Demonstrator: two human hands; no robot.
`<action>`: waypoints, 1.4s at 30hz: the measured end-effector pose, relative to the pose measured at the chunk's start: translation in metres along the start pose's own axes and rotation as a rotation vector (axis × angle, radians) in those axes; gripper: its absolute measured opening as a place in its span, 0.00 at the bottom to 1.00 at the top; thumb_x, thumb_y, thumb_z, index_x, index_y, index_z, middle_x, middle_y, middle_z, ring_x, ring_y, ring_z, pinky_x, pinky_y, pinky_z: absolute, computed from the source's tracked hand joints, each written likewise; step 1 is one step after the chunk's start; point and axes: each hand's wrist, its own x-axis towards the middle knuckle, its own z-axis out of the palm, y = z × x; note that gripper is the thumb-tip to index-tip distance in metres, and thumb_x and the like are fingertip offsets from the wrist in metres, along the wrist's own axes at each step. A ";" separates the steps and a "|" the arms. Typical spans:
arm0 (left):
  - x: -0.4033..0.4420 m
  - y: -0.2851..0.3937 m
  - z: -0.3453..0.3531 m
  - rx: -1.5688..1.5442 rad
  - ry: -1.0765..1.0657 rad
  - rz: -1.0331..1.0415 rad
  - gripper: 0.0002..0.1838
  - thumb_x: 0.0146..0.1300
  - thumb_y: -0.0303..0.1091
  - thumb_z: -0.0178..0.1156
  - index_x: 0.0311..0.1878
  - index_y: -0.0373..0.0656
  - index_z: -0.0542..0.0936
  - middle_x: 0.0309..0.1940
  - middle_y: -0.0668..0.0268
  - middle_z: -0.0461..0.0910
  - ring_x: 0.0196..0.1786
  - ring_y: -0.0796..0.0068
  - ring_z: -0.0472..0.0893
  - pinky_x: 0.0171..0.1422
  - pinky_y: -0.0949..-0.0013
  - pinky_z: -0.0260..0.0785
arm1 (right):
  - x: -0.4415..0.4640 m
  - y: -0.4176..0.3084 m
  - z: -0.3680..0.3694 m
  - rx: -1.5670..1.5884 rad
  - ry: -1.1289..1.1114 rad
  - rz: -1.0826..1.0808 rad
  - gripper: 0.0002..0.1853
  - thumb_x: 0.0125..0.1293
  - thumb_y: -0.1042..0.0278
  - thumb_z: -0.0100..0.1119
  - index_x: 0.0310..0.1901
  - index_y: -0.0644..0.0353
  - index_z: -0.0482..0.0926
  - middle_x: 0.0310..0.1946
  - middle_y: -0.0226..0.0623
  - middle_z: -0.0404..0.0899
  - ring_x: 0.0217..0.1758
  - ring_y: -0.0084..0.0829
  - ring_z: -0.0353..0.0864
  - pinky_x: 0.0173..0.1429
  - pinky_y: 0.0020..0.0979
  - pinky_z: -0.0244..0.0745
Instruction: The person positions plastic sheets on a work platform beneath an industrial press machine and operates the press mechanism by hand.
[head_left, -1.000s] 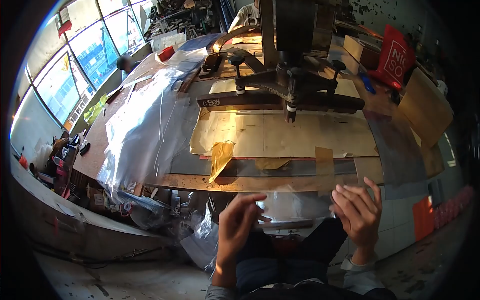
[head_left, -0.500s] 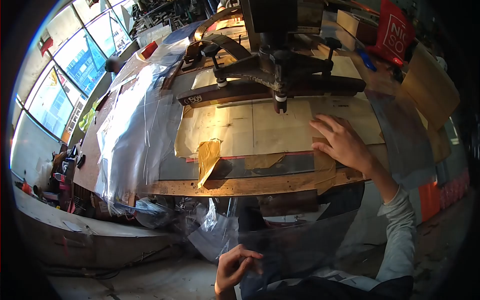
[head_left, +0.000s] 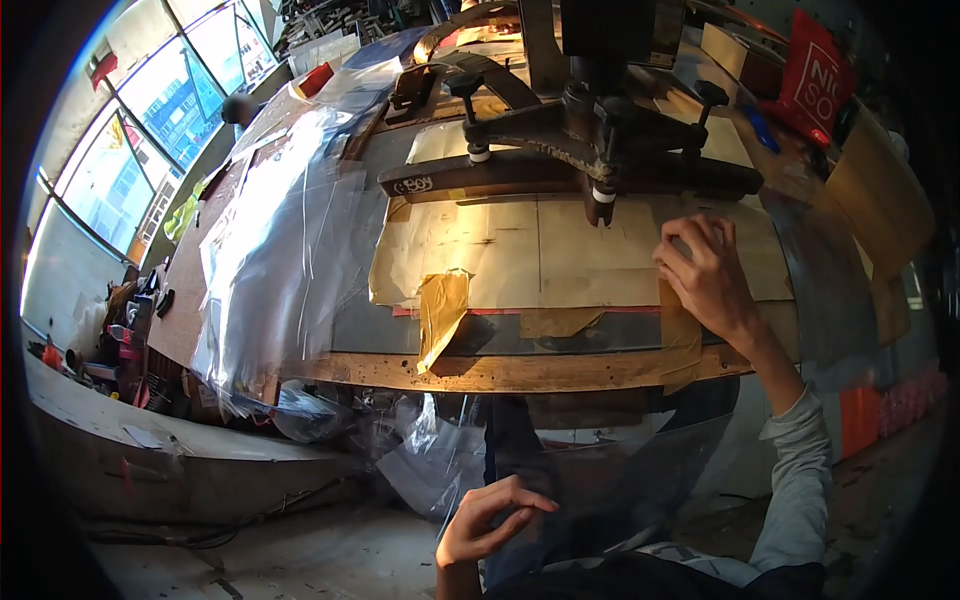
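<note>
My right hand [head_left: 705, 272] is over the right part of the yellowish board [head_left: 490, 250], its fingers curled; whatever they hold, if anything, is hidden. Low in front of my body is my left hand [head_left: 492, 520], thumb and fingers closed at the edge of a clear plastic sheet [head_left: 620, 470] that hangs below the table edge. Above the board stands a dark metal press bar [head_left: 560, 178]. Brown tape [head_left: 441, 318] sticks up at the board's front left, and another tape strip [head_left: 680, 335] lies under my right forearm's side.
A stack of clear plastic sheets [head_left: 275, 250] covers the table's left side. At the back right are a red bag [head_left: 815, 80] and cardboard [head_left: 880, 190]. The wooden table edge [head_left: 540, 372] runs across the front. A person's head shows near the window.
Over the last second my right hand has moved up from below the table edge to the board, its fingers curling since half a second ago. My left hand has dropped lower with the sheet.
</note>
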 end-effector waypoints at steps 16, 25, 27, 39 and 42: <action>0.009 -0.005 -0.001 -0.115 -0.032 -0.022 0.11 0.61 0.16 0.56 0.45 0.34 0.82 0.39 0.60 0.83 0.36 0.75 0.80 0.41 0.73 0.70 | -0.004 -0.055 -0.019 0.185 -0.293 0.025 0.29 0.67 0.47 0.53 0.65 0.54 0.71 0.54 0.43 0.70 0.56 0.41 0.71 0.60 0.43 0.70; 0.012 -0.007 -0.001 -0.077 0.044 0.030 0.10 0.62 0.17 0.56 0.44 0.33 0.82 0.38 0.60 0.83 0.37 0.76 0.79 0.39 0.73 0.68 | 0.039 -0.090 -0.013 0.149 -0.573 0.107 0.33 0.68 0.34 0.42 0.72 0.35 0.59 0.58 0.54 0.62 0.61 0.50 0.65 0.50 0.53 0.77; 0.013 -0.005 -0.003 -0.169 0.076 0.045 0.09 0.63 0.18 0.55 0.44 0.31 0.81 0.35 0.59 0.82 0.35 0.76 0.79 0.38 0.74 0.68 | 0.045 -0.090 -0.012 0.178 -0.602 0.111 0.34 0.68 0.33 0.40 0.73 0.36 0.59 0.59 0.55 0.61 0.61 0.49 0.65 0.52 0.55 0.76; 0.063 0.019 -0.034 0.125 0.240 0.003 0.11 0.62 0.19 0.60 0.48 0.36 0.81 0.33 0.64 0.81 0.34 0.81 0.79 0.36 0.77 0.67 | 0.061 -0.079 0.026 0.176 -0.459 0.100 0.40 0.67 0.29 0.36 0.74 0.45 0.56 0.68 0.63 0.54 0.72 0.63 0.56 0.64 0.63 0.63; 0.072 0.030 -0.044 0.249 0.252 0.054 0.13 0.60 0.20 0.63 0.49 0.39 0.82 0.34 0.65 0.82 0.32 0.82 0.79 0.33 0.78 0.66 | 0.065 -0.075 0.028 0.231 -0.512 0.191 0.42 0.67 0.27 0.34 0.74 0.48 0.56 0.72 0.64 0.49 0.74 0.63 0.53 0.66 0.64 0.59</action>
